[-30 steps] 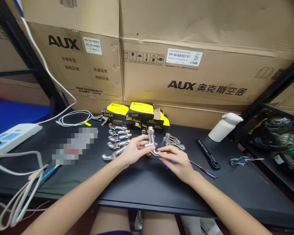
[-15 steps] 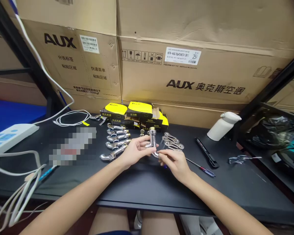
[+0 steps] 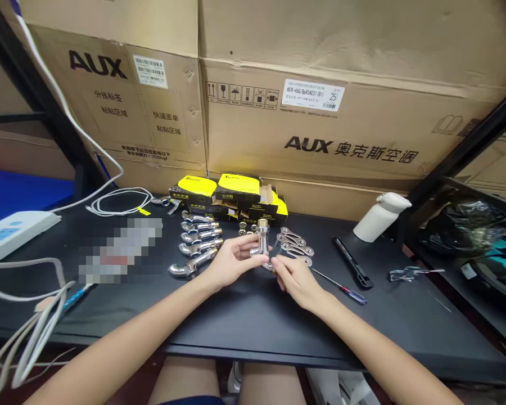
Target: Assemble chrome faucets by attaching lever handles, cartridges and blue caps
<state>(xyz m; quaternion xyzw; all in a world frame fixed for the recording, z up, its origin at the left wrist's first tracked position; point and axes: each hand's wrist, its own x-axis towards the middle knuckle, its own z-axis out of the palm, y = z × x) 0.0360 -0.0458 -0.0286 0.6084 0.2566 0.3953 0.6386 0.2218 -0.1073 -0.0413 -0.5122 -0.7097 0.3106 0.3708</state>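
In my left hand (image 3: 231,261) is a chrome faucet body (image 3: 263,243) with a brass threaded end, held upright above the table with its bent spout low. The fingers of my right hand (image 3: 295,281) are pinched together at the spout end, touching or very near it; whatever is between them is hidden. Several similar chrome faucet bodies (image 3: 200,233) lie in a column left of my hands. Behind the held one are small metal nuts (image 3: 242,226). To the right lie several flat metal handles (image 3: 295,239) and a screwdriver (image 3: 346,289) with a clear purple-red grip.
Black-and-yellow boxes (image 3: 238,188) are stacked at the back against large cartons (image 3: 244,129). A black utility knife (image 3: 352,263), a white bottle (image 3: 379,218) and a clear plastic wrapper (image 3: 409,274) lie rightward. At left are a power strip (image 3: 21,230) and loose cables (image 3: 37,315).
My right hand's fingers have drawn closer together and moved slightly up at the spout end. My left hand keeps its hold on the faucet body. The whole view has shifted slightly.
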